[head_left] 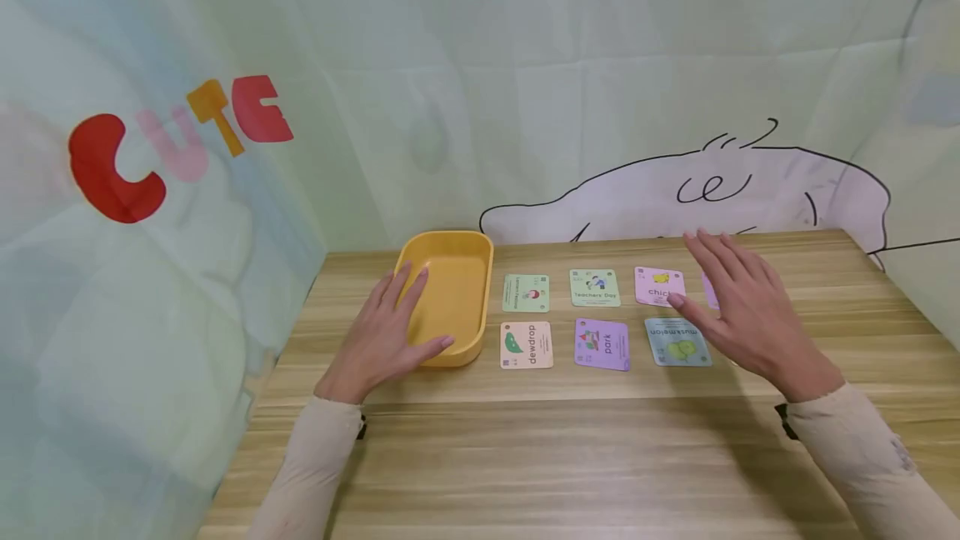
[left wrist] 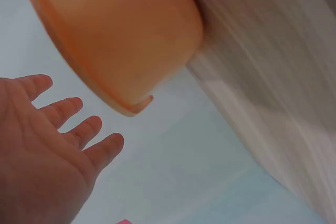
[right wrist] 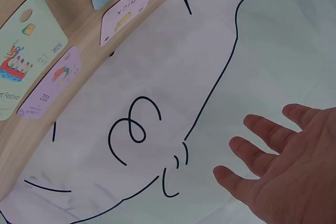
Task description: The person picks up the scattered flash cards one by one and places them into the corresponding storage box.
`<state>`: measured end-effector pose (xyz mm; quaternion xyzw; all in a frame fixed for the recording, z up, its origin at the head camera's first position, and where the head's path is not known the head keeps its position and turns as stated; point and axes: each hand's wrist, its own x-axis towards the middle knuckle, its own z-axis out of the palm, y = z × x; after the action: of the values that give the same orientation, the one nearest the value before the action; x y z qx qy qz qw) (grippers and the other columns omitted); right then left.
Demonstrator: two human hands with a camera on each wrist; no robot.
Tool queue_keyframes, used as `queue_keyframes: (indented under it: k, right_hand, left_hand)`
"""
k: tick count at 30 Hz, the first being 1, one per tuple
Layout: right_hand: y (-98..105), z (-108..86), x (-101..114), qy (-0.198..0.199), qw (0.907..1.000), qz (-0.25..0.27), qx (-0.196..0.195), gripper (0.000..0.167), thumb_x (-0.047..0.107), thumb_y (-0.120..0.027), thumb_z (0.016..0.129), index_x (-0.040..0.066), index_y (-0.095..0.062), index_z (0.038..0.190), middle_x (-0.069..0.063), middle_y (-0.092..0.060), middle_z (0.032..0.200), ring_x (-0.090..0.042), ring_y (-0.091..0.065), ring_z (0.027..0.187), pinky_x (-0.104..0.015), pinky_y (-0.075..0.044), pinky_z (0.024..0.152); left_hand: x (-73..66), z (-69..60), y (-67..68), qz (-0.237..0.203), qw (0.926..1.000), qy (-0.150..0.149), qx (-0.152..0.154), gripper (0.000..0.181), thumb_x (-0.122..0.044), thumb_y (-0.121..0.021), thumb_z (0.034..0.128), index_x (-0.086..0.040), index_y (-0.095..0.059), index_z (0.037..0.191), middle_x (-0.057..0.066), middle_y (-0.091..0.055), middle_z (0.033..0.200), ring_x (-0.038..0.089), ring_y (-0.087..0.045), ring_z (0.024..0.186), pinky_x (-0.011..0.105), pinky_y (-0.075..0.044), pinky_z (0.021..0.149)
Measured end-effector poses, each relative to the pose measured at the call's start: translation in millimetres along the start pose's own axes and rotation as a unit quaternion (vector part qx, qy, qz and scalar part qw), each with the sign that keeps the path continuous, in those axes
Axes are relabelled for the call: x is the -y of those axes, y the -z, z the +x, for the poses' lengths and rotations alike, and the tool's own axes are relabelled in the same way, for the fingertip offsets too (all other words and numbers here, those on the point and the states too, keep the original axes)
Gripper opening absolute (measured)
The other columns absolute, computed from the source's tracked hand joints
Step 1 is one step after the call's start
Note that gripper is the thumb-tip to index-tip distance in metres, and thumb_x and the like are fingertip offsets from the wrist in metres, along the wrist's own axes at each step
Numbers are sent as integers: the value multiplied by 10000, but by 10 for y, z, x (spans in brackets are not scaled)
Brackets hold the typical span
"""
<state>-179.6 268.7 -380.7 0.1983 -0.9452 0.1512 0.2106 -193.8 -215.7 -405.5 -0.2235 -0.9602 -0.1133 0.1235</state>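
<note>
Fingers (left wrist: 107, 149) spread and nearly straight, the left hand (head_left: 381, 342) hangs over the left side of the yellow tray (head_left: 452, 294), gripping nothing; its wrist view shows a gap between them. The right hand (head_left: 753, 319), also spread and holding nothing, is above the right end of two rows of cards — its thumb overlaps the pink chick card (head_left: 658, 285) in the head view. Left of that in the far row lie a green card with a small figure (head_left: 527, 293) and the Teachers' Day card (head_left: 595, 287); right of it, the purple zoo card (right wrist: 51, 84), partly hidden. The near row has the dewdrop card (head_left: 527, 345), the park card (head_left: 602, 345), the muskmelon card (head_left: 678, 342) — its word upside down — and a pale green festival card (right wrist: 30, 59). All lie right of the tray on the wooden table (head_left: 540, 473). Beyond hangs a pale cloth (head_left: 450, 107), with CUTE letters (head_left: 186, 161) at left and a line drawing (head_left: 637, 190) at right.
</note>
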Motion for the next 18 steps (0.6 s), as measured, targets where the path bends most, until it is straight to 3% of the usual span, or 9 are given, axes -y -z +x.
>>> queue_keyframes:
  k: [9, 18]
  right_hand:
    - [6, -82, -80, -11, 10000, 34, -17, 806, 482, -597, 970, 191, -236, 1630, -125, -322, 1632, -410, -273, 1485, -636, -210, 1165]
    - [16, -160, -148, -154, 9998, 89, 92, 801, 465, -600, 977, 170, -239, 1628, -143, -335, 1623, -461, -292, 1457, -660, -211, 1140]
  left_hand:
    - [136, -83, -92, -251, 9976, 515, 379, 1024, -665, -626, 869, -100, -224, 1623, 201, -164, 1670, 451, -204, 1504, 585, -282, 1183]
    - [243, -114, -226, -565, 9929, 818, 648, 1018, -685, -586, 892, -111, -187, 1632, 192, -134, 1679, 448, -163, 1518, 619, -284, 1168]
